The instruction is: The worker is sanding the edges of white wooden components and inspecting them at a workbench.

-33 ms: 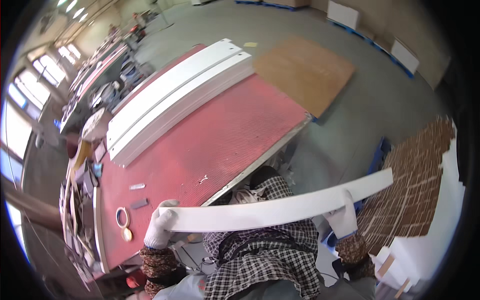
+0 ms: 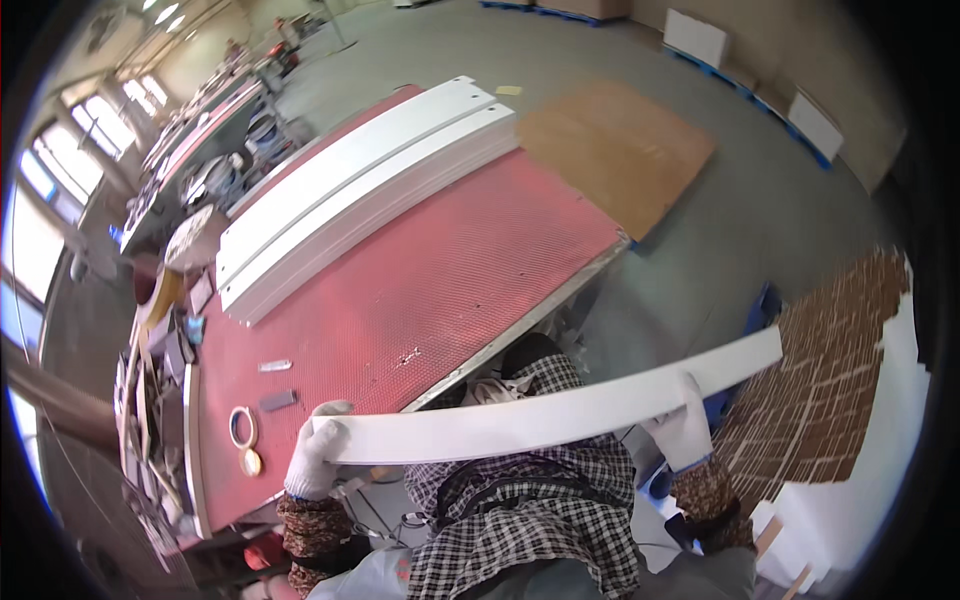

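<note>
A long white board (image 2: 540,412) spans across my lap, its right end slightly higher. My left hand (image 2: 318,448), in a white glove, grips it near its left end. Farther along, my right hand (image 2: 682,425), gloved too, is closed on the lower edge, short of the right end. Beyond the board stands a table with a red, textured top (image 2: 430,270). On it lie stacked white boards (image 2: 350,200) in two rows, with small dark holes near their ends.
Near the table's left side lie a tape roll (image 2: 243,427), a small round yellowish item (image 2: 251,462), a grey block (image 2: 278,400) and a pale strip (image 2: 274,366). Stacked brown-edged pieces (image 2: 830,370) stand at my right. A brown sheet (image 2: 615,150) lies beyond the table.
The view has shifted slightly, so the table and its stacked boards sit a little farther right. Both hands keep their hold on the white board.
</note>
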### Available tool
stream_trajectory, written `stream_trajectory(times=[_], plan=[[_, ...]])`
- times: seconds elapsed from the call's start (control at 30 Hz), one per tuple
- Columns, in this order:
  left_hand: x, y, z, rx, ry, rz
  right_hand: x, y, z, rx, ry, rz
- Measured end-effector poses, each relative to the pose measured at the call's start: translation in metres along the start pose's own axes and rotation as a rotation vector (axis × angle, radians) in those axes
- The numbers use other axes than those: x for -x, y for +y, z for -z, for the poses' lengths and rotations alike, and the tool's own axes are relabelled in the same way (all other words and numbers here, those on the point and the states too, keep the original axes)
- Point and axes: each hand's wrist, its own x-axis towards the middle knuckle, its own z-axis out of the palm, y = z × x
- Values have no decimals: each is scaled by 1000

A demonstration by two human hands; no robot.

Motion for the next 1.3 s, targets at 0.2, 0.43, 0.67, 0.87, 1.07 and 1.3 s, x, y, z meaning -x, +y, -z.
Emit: stream_trajectory(times=[0.2, 0.43, 0.67, 0.87, 1.07, 1.3], plan=[[44, -42, 58, 201, 241, -40, -60, 17, -128, 333, -153, -71], [66, -51, 121, 234, 470, -71, -117, 57, -215, 437, -319, -180], [47, -35, 102, 225, 529, 56, -109, 54, -233, 1045, -319, -314], [24, -30, 139, 157, 380, 78, -102, 53, -215, 1143, -374, -254], [-6, -63, 141, -493, 576, -2, -114, 56, -176, 1377, -377, -26], [-32, -114, 110, -213, 924, -324, -114, 55, -222, 1682, -605, 1377]])
